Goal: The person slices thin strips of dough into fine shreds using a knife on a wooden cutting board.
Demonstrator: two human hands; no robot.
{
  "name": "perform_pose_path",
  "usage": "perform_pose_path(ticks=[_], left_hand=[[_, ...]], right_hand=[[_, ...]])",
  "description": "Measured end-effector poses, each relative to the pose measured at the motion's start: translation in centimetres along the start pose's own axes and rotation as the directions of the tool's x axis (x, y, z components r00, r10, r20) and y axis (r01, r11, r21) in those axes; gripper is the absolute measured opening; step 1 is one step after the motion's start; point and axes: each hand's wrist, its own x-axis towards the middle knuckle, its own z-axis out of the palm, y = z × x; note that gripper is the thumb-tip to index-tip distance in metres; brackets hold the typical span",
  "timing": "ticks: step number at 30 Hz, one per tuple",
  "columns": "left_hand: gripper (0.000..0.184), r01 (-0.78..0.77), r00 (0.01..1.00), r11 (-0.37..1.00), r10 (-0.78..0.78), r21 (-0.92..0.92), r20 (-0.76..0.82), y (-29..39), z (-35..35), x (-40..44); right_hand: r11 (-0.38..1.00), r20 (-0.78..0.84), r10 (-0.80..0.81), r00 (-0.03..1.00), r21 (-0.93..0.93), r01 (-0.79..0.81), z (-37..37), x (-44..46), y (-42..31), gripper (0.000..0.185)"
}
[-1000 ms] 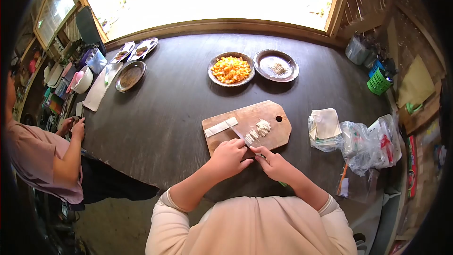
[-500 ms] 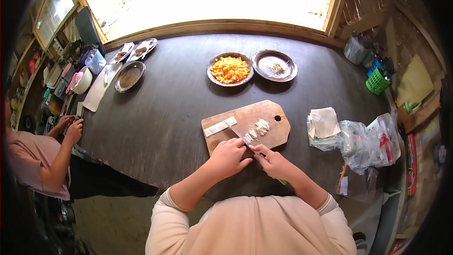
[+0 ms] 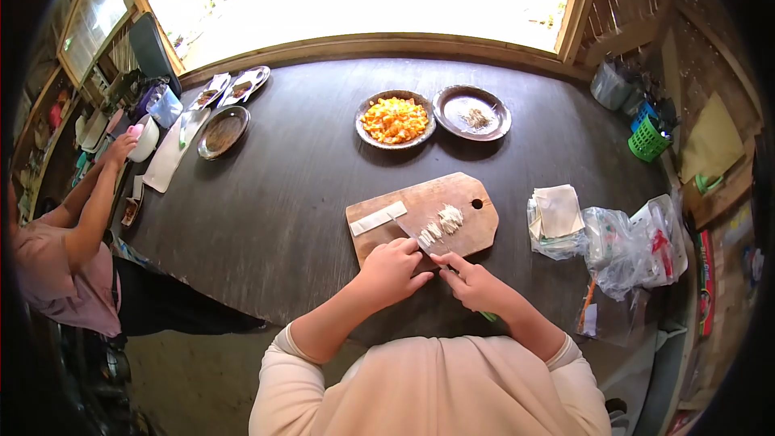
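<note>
A wooden cutting board (image 3: pixel 472 230) lies in front of me, with a hole at its right end. On it are a flat white strip (image 3: pixel 378 218) at the left and a small pile of thin white pieces (image 3: pixel 450 216) in the middle. My right hand (image 3: pixel 475 284) is closed on a knife (image 3: pixel 410 231), whose green handle end shows below the palm. The blade points up and left across the board. My left hand (image 3: pixel 391 268) rests at the board's lower edge beside the blade, fingers bent together; what they hold, if anything, is hidden.
Beyond the board stand a plate of orange pieces (image 3: pixel 395 119) and a plate with thin scraps (image 3: pixel 472 113). Plastic bags (image 3: pixel 622 246) lie right, green basket (image 3: pixel 648 141) behind. At left, a co-worker (image 3: pixel 73 250) reaches to a white bowl (image 3: pixel 146 139) near an empty-looking dish (image 3: pixel 224 132).
The co-worker's hands have moved from the table's left edge up to the white bowl. My knife blade has shifted slightly, while both my hands stay nearly in place.
</note>
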Motion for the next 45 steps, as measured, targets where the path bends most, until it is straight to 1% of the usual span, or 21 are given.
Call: perform_pose_path(ticks=[4,6,7,9,11,13,15,16,19,21,25,27,28,30,31,33,34,36,39,43,45], left_hand=[[0.035,0.015,1.000,1.000,-0.015,0.002,0.025,-0.1,0.0,0.0],[0.035,0.011,1.000,1.000,-0.011,-0.003,0.023,-0.1,0.0,0.0],[0.035,0.016,1.000,1.000,-0.016,-0.009,0.020,-0.1,0.0,0.0],[0.035,0.016,1.000,1.000,-0.016,-0.016,0.019,0.1,0.0,0.0],[0.035,0.007,1.000,1.000,-0.007,-0.019,-0.008,0.1,-0.2,0.0],[0.035,0.009,1.000,1.000,-0.009,-0.016,0.008,0.1,-0.2,0.0],[0.035,0.014,1.000,1.000,-0.014,-0.017,0.020,0.0,-0.2,0.0],[0.034,0.013,1.000,1.000,-0.013,-0.016,0.022,0.1,-0.2,0.0],[0.034,0.014,1.000,1.000,-0.014,-0.011,0.019,-0.1,0.0,0.0],[0.034,0.015,1.000,1.000,-0.015,-0.011,0.016,0.0,0.2,0.0],[0.033,0.021,1.000,0.999,-0.020,-0.036,0.020,0.1,-0.2,0.0],[0.033,0.012,1.000,0.999,-0.012,-0.043,0.002,0.0,-0.1,-0.1],[0.034,0.005,1.000,0.999,-0.005,-0.038,0.008,-0.1,0.0,-0.1],[0.034,0.001,1.000,0.999,0.000,-0.035,0.015,-0.2,0.1,-0.1],[0.034,-0.001,1.000,1.000,0.002,-0.028,0.015,-0.3,0.1,-0.1],[0.035,-0.002,1.000,1.000,0.002,-0.022,0.015,-0.3,0.2,-0.1],[0.035,-0.001,1.000,1.000,0.001,-0.019,0.018,-0.3,0.2,-0.1],[0.035,0.001,1.000,1.000,0.000,-0.015,0.019,-0.2,0.0,-0.1],[0.036,0.011,0.999,1.000,-0.010,-0.009,0.041,0.0,-0.1,-0.1],[0.036,0.000,1.000,1.000,0.000,0.012,0.030,-0.2,0.3,-0.2],[0.037,0.005,0.999,1.000,-0.006,0.010,0.032,-0.1,0.2,-0.2]], right_hand=[[0.993,0.046,0.074,0.996,0.085,-0.078,-0.2,-0.3,-0.5,0.036],[0.998,-0.009,-0.051,0.999,0.023,0.051,0.2,0.2,0.6,0.036],[0.999,-0.008,-0.047,0.999,0.024,0.047,0.6,0.7,1.5,0.036],[0.958,-0.126,-0.282,0.951,-0.086,0.273,1.4,1.5,2.8,0.036],[0.967,-0.118,-0.253,0.960,-0.067,0.246,1.2,1.2,2.8,0.036],[0.974,-0.107,-0.227,0.968,-0.048,0.223,0.7,0.6,1.5,0.035],[0.999,0.025,0.053,0.998,0.012,-0.053,-0.3,-0.3,-0.5,0.035],[0.999,0.025,0.052,0.998,0.012,-0.052,-0.3,-0.4,-0.7,0.035],[1.000,-0.015,0.024,1.000,-0.015,-0.024,0.4,0.0,0.0,0.034],[0.970,-0.136,-0.239,0.961,-0.078,0.230,1.3,1.0,1.7,0.034],[0.981,-0.105,-0.177,0.979,-0.102,0.167,0.8,0.5,0.4,0.033],[0.994,-0.043,-0.006,0.999,-0.111,0.001,0.1,-0.4,-1.2,0.034],[0.993,-0.041,-0.008,0.999,-0.115,0.003,0.3,-0.3,-0.6,0.034],[0.950,-0.129,-0.283,0.950,-0.173,0.260,0.9,0.0,1.3,0.035],[0.950,-0.127,-0.282,0.951,-0.173,0.259,1.1,0.2,1.7,0.035],[0.905,-0.177,-0.403,0.898,-0.225,0.361,1.2,0.4,2.0,0.031],[0.905,-0.175,-0.403,0.898,-0.226,0.361,1.1,0.3,1.8,0.031],[0.896,-0.188,-0.379,0.906,-0.321,0.308,1.0,-0.1,1.2,0.028],[0.904,-0.194,-0.342,0.920,-0.336,0.265,1.0,-0.2,1.1,0.026],[0.906,-0.203,-0.335,0.920,-0.339,0.255,1.0,-0.1,1.3,0.025],[0.891,-0.208,-0.344,0.916,-0.379,0.249,1.0,0.2,1.6,0.023]])
